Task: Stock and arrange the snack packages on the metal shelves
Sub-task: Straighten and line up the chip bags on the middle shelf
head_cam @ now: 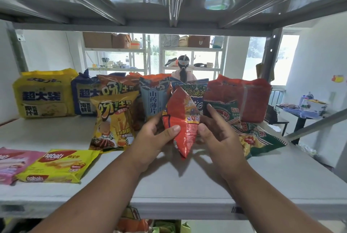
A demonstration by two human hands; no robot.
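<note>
Head view shows the shelf (169,182) holding, from the left, flat wafer packs (60,165), a yellow multipack (45,94), a chip bag (112,122) and standing bags behind. At centre the left hand (152,139) pinches a red bag (183,120) by its edge while the right hand (217,135) steadies its other side, forefinger loose. The step looks like placement: next the bag needs standing upright in the front gap beside the green bag (257,137), which lies flat.
</note>
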